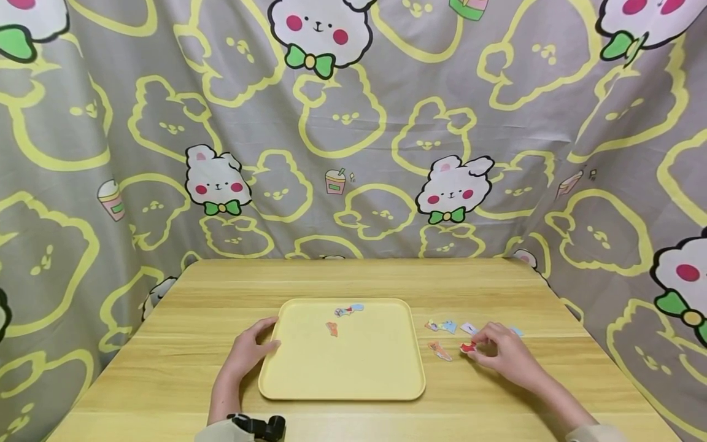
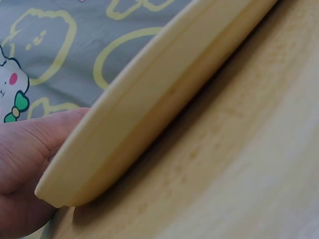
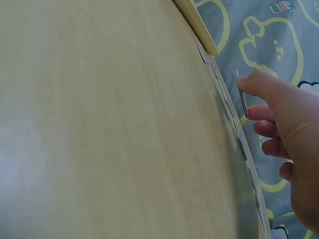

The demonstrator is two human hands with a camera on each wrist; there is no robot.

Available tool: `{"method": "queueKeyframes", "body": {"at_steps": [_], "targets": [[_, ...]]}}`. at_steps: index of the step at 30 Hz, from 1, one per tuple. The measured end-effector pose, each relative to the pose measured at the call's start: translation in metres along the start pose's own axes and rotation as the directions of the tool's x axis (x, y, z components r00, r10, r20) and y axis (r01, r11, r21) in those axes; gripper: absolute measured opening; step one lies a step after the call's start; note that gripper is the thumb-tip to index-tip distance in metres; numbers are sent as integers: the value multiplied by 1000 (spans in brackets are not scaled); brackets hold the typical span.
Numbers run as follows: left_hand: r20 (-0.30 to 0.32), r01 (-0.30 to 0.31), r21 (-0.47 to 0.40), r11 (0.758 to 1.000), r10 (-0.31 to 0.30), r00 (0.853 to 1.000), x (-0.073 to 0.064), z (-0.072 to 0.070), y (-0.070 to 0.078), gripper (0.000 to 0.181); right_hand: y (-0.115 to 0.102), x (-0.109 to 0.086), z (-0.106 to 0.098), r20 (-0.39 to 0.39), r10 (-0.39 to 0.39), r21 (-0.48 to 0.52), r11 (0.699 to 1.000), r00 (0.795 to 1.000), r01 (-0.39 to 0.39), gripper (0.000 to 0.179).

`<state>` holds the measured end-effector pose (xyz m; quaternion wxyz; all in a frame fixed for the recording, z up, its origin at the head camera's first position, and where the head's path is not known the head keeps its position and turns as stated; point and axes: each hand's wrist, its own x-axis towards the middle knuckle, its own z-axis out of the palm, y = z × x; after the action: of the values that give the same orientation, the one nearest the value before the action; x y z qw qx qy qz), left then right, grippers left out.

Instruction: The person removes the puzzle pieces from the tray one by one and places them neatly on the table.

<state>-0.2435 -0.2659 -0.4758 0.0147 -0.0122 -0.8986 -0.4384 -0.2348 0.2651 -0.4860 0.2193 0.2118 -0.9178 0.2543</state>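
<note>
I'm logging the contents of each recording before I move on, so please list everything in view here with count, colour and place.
Cloth: count unclear, grey with yellow outlines and white rabbits, around the table
Table: 1, light wood, below the cloth
Tray: 1, pale yellow, on the table
Orange piece: 1, orange, on the tray
Other tray pieces: count unclear, blue and mixed, near the tray's far edge
Table pieces: at least 4, orange, blue and pale, right of the tray
Red piece: 1, red, pinched in the right hand
Black device: 1, black, at the left wrist
Sleeves: 2, beige, bottom edge
Hands: 2, bare; left hand at the tray's left edge, right hand over the table
</note>
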Motion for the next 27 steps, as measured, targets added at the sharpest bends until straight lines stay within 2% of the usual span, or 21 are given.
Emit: {"method": "queueKeyframes", "body": {"at_steps": [19, 23, 27], "targets": [[4, 2, 9, 1000, -2, 1000, 0, 0, -1, 55, 0, -4, -2, 23, -22, -35, 999, 999, 23, 23], [-9, -19, -12, 1000, 19, 1000, 0, 0, -1, 56, 2, -4, -1, 26, -29, -40, 999, 999, 30, 24], [-30, -40, 4, 999, 40, 999, 0, 1, -1, 56, 3, -4, -1, 31, -37, -45, 998, 999, 38, 24]]}}
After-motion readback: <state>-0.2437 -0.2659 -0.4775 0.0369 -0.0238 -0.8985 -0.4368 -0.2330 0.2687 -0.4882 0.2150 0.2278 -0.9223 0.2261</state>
